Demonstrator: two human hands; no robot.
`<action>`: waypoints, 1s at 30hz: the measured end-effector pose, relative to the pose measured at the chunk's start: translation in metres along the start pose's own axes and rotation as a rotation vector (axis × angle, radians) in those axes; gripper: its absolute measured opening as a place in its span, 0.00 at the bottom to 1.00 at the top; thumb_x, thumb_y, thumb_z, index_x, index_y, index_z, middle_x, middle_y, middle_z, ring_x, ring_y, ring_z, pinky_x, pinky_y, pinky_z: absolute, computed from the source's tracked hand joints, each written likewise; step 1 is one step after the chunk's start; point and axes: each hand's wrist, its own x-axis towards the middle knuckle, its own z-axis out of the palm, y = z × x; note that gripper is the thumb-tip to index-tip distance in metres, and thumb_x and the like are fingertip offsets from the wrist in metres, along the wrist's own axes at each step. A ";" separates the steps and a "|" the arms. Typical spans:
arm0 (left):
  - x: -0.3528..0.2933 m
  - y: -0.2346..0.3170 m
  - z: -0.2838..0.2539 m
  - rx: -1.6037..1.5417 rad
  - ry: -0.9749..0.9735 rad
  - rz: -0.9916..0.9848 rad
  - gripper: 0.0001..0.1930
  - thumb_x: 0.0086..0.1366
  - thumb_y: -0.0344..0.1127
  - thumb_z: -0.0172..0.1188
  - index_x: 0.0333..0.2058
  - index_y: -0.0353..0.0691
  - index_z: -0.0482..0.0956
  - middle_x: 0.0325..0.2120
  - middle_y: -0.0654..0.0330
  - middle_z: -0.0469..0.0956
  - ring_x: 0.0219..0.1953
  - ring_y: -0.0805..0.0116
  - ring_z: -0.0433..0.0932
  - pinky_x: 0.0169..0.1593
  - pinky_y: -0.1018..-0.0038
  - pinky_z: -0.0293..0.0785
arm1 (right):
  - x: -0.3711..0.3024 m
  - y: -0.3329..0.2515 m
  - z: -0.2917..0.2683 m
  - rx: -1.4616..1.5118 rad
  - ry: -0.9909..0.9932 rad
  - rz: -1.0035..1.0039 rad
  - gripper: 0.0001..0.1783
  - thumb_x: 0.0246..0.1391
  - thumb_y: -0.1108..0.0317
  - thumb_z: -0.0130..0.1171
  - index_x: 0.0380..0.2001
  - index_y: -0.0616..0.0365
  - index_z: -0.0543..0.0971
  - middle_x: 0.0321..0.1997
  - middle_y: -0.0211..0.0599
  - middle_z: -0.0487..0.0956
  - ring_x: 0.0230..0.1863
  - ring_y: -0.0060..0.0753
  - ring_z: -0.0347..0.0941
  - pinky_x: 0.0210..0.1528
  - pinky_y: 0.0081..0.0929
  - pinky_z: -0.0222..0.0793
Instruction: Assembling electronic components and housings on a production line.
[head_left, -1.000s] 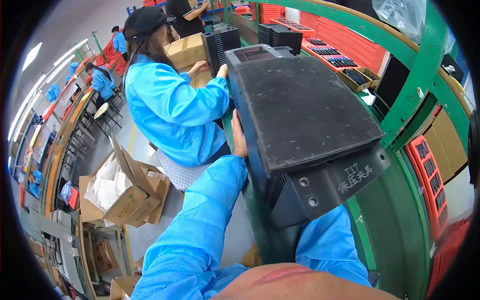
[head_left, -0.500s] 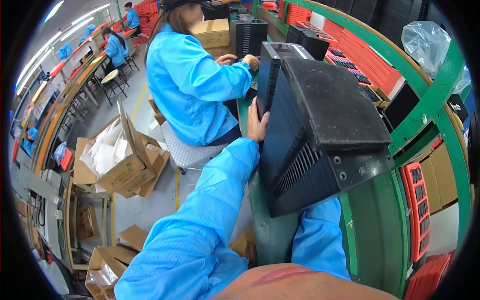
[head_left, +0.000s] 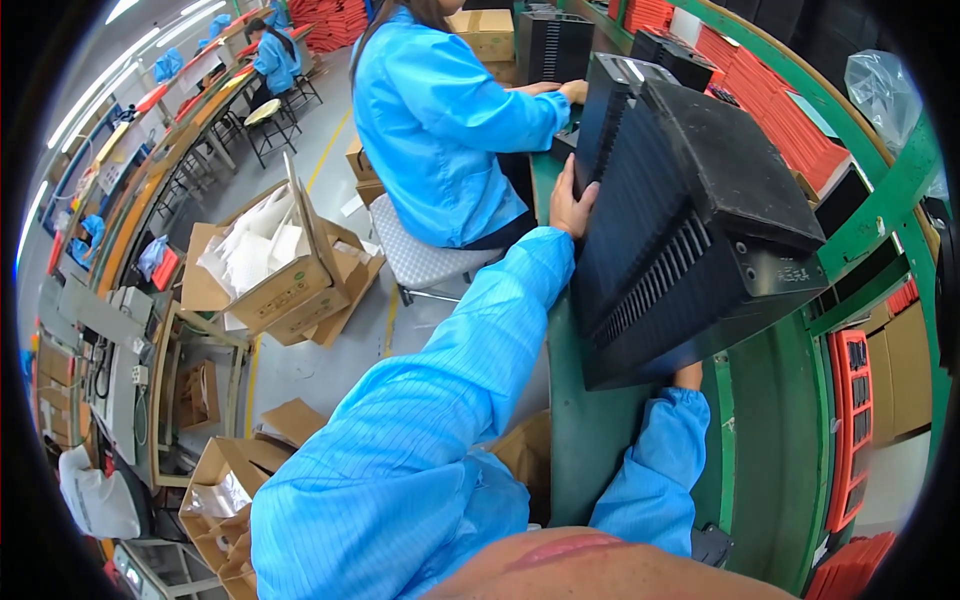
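Note:
A large black slotted rack [head_left: 655, 240], like a circuit-board magazine with ribbed sides, stands tilted over the green bench [head_left: 578, 430]. My left hand [head_left: 573, 200] grips its far left edge, fingers up and thumb against the side. Only the wrist of my right hand [head_left: 688, 376] shows, at the rack's near lower edge; the rack hides its fingers. Just beyond stands a second black rack [head_left: 602, 110]. A co-worker in a blue jacket [head_left: 450, 120] sits at the bench past it, hands near that rack.
Behind my left arm, open cartons [head_left: 300, 290] with white packing stand on the floor by a grey stool [head_left: 415, 235]. A green metal frame [head_left: 880, 215] rises at right, with a red tray [head_left: 850, 430] of black parts. Red sheets [head_left: 770, 110] are stacked at the back.
The whole view has swung left, so the rack and co-worker appear farther right. My right wrist has come into sight below the rack. My left hand stays on the rack's edge.

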 end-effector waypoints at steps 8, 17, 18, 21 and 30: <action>-0.004 -0.017 0.043 0.039 -0.092 -0.001 0.29 0.71 0.42 0.56 0.67 0.39 0.66 0.26 0.53 0.77 0.29 0.59 0.75 0.42 0.61 0.73 | -0.027 -0.028 -0.018 -0.129 0.303 -0.022 0.45 0.56 0.69 0.62 0.73 0.66 0.53 0.77 0.48 0.56 0.78 0.43 0.49 0.78 0.32 0.40; 0.030 -0.088 0.031 0.141 -0.158 0.028 0.18 0.76 0.42 0.51 0.57 0.39 0.77 0.46 0.59 0.84 0.43 0.61 0.82 0.48 0.68 0.79 | -0.055 -0.163 -0.046 -0.148 0.485 -0.009 0.66 0.42 0.73 0.71 0.75 0.62 0.35 0.60 0.67 0.66 0.63 0.69 0.64 0.66 0.44 0.65; 0.031 -0.094 0.031 0.130 -0.176 0.033 0.18 0.76 0.42 0.51 0.57 0.39 0.77 0.46 0.59 0.84 0.43 0.61 0.82 0.48 0.68 0.79 | -0.059 -0.164 -0.050 -0.157 0.501 0.003 0.66 0.42 0.73 0.71 0.75 0.62 0.35 0.60 0.67 0.66 0.63 0.69 0.64 0.66 0.44 0.65; 0.030 -0.110 0.040 -0.127 -0.151 0.044 0.17 0.77 0.41 0.49 0.56 0.38 0.77 0.45 0.59 0.83 0.42 0.62 0.82 0.45 0.69 0.79 | -0.074 -0.163 -0.061 -0.145 0.467 0.037 0.78 0.33 0.64 0.79 0.74 0.60 0.31 0.61 0.66 0.65 0.62 0.68 0.66 0.64 0.45 0.66; 0.051 -0.134 0.034 -0.457 -0.341 -0.024 0.19 0.77 0.40 0.48 0.60 0.37 0.73 0.41 0.61 0.82 0.40 0.66 0.80 0.45 0.73 0.79 | -0.143 -0.187 -0.102 -0.138 0.383 0.147 0.84 0.28 0.52 0.84 0.74 0.63 0.29 0.73 0.68 0.54 0.72 0.63 0.57 0.72 0.43 0.58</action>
